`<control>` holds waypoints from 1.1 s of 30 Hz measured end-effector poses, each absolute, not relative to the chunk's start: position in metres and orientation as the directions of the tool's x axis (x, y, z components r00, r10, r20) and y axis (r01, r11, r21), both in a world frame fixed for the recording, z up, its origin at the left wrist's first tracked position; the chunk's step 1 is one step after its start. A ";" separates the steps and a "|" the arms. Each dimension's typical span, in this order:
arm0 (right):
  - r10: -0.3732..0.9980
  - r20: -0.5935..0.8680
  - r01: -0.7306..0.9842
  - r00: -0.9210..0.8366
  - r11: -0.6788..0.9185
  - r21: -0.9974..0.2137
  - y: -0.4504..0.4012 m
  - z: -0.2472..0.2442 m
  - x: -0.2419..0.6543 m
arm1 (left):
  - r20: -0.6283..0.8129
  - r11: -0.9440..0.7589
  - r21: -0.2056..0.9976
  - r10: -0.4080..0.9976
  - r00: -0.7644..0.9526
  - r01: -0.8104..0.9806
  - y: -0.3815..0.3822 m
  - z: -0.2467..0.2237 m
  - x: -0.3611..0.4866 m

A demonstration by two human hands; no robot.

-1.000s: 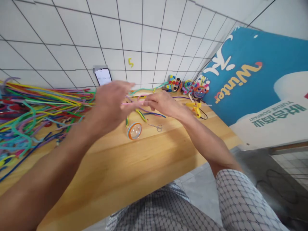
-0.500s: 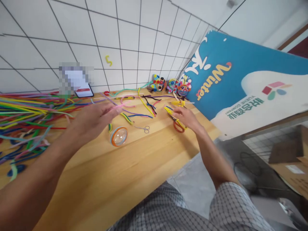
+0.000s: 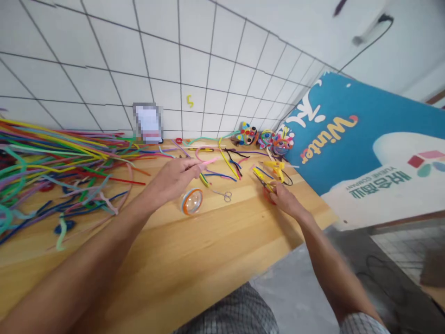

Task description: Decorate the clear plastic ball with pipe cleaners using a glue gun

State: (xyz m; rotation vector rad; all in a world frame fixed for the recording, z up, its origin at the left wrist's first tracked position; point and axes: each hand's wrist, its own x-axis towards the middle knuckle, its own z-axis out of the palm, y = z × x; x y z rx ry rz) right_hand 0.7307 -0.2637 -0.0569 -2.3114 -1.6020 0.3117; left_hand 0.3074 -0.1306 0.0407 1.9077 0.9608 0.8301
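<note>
Pinched in my left hand point(image 3: 179, 178) is a pink pipe cleaner point(image 3: 210, 162), its free end pointing right over the table. My right hand point(image 3: 284, 198) has its fingers closed at the orange-red handles of a pair of scissors point(image 3: 268, 195), which lie low on the tabletop and are partly hidden by the fingers. Beside the left hand stands a clear round ball point(image 3: 192, 202) rimmed in orange and light blue. A small pair of metal scissors point(image 3: 227, 196) lies between the hands. Just beyond the right hand rests a yellow glue gun point(image 3: 274, 168).
Many coloured pipe cleaners point(image 3: 69, 153) are heaped at the left. A phone point(image 3: 149, 123) leans on the tiled wall. Decorated balls point(image 3: 247, 134) stand at the back, near a blue printed board point(image 3: 333, 120). Loose pipe cleaners point(image 3: 227, 160) and a yellow cutter point(image 3: 202, 149) lie along the wall.
My right hand has moved down from the yellow pieces to the scissors' handles and closed there. My left hand still holds the pink pipe cleaner. The view has shifted left.
</note>
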 end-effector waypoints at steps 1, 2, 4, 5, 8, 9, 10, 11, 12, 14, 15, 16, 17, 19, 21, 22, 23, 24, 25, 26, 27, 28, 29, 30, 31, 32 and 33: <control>0.946 0.011 0.844 0.324 -0.284 -0.455 -0.261 -0.055 0.728 | 0.189 -0.375 0.875 0.847 0.497 0.305 -0.131 0.041 0.306; 0.955 0.017 0.787 0.296 -0.234 -0.571 -0.259 -0.053 0.723 | 0.192 -0.386 0.869 0.840 0.508 0.310 -0.131 0.040 0.305; 0.972 -0.008 0.548 0.236 -0.140 -0.824 -0.253 -0.049 0.706 | 0.202 -0.391 0.871 0.837 0.509 0.298 -0.130 0.038 0.303; 0.980 -0.041 0.386 0.196 -0.115 -0.915 -0.250 -0.046 0.694 | 0.206 -0.384 0.879 0.841 0.501 0.283 -0.129 0.036 0.302; 0.987 -0.162 0.050 -0.011 -0.161 -0.986 -0.236 -0.039 0.649 | 0.209 -0.344 0.909 0.865 0.456 0.235 -0.125 0.031 0.301; 0.981 -0.171 -0.018 -0.095 -0.174 -0.985 -0.230 -0.036 0.633 | 0.209 -0.329 0.918 0.875 0.437 0.221 -0.124 0.031 0.300; 0.974 -0.158 -0.065 -0.160 -0.170 -0.983 -0.224 -0.034 0.618 | 0.212 -0.321 0.923 0.884 0.416 0.211 -0.124 0.031 0.300; 0.969 -0.136 -0.088 -0.207 -0.156 -0.984 -0.219 -0.031 0.604 | 0.224 -0.322 0.925 0.891 0.395 0.203 -0.123 0.031 0.299; 0.967 -0.105 -0.093 -0.231 -0.129 -0.987 -0.213 -0.028 0.591 | 0.244 -0.333 0.923 0.894 0.375 0.195 -0.123 0.032 0.298; 0.971 -0.048 -0.090 -0.235 -0.071 -0.993 -0.203 -0.021 0.571 | 0.296 -0.367 0.915 0.894 0.338 0.170 -0.123 0.035 0.297; 0.974 -0.029 -0.091 -0.227 -0.051 -0.995 -0.200 -0.018 0.563 | 0.315 -0.378 0.913 0.892 0.325 0.154 -0.123 0.036 0.297; 0.975 -0.020 -0.095 -0.219 -0.042 -0.995 -0.197 -0.016 0.557 | 0.326 -0.383 0.914 0.891 0.317 0.136 -0.122 0.036 0.297; 0.977 -0.016 -0.100 -0.214 -0.039 -0.994 -0.195 -0.015 0.552 | 0.332 -0.384 0.915 0.890 0.313 0.123 -0.122 0.035 0.297; 0.978 -0.014 -0.111 -0.206 -0.037 -0.993 -0.193 -0.016 0.545 | 0.341 -0.389 0.915 0.889 0.304 0.110 -0.121 0.031 0.298; 0.979 -0.015 -0.145 -0.205 -0.046 -0.988 -0.193 -0.021 0.542 | 0.376 -0.417 0.903 0.884 0.279 0.106 -0.119 0.025 0.300; 0.978 -0.021 -0.168 -0.209 -0.057 -0.984 -0.194 -0.023 0.541 | 0.411 -0.449 0.887 0.874 0.259 0.109 -0.119 0.021 0.301; 0.977 -0.029 -0.189 -0.213 -0.070 -0.980 -0.195 -0.026 0.540 | 0.459 -0.495 0.861 0.856 0.239 0.119 -0.119 0.017 0.303; 0.976 -0.034 -0.201 -0.216 -0.079 -0.976 -0.196 -0.028 0.540 | 0.519 -0.553 0.821 0.826 0.219 0.139 -0.119 0.013 0.304; 0.976 -0.034 -0.202 -0.213 -0.078 -0.976 -0.198 -0.030 0.540 | 0.588 -0.619 0.767 0.783 0.201 0.169 -0.120 0.009 0.305; 0.979 -0.026 -0.191 -0.202 -0.065 -0.979 -0.199 -0.031 0.541 | 0.657 -0.684 0.699 0.729 0.191 0.208 -0.120 0.006 0.306; 0.983 -0.007 -0.174 -0.185 -0.040 -0.984 -0.199 -0.032 0.541 | 0.719 -0.740 0.624 0.670 0.187 0.251 -0.122 0.003 0.306; 0.986 0.018 -0.148 -0.168 -0.007 -0.989 -0.200 -0.032 0.541 | 0.769 -0.783 0.548 0.610 0.191 0.293 -0.123 0.000 0.307; 0.986 0.049 -0.115 -0.160 0.031 -0.993 -0.202 -0.033 0.542 | 0.807 -0.814 0.478 0.555 0.199 0.331 -0.124 -0.003 0.307; 0.983 0.083 -0.079 -0.163 0.071 -0.994 -0.203 -0.034 0.542 | 0.834 -0.833 0.420 0.511 0.209 0.361 -0.125 -0.005 0.307; 0.978 0.113 -0.045 -0.176 0.107 -0.993 -0.204 -0.035 0.542 | 0.850 -0.843 0.375 0.479 0.219 0.385 -0.126 -0.007 0.308; 0.972 0.133 -0.014 -0.192 0.132 -0.991 -0.206 -0.036 0.542 | 0.859 -0.848 0.344 0.458 0.229 0.404 -0.126 -0.009 0.308; 0.968 0.141 0.011 -0.205 0.146 -0.989 -0.208 -0.038 0.541 | 0.865 -0.850 0.321 0.442 0.236 0.418 -0.127 -0.011 0.308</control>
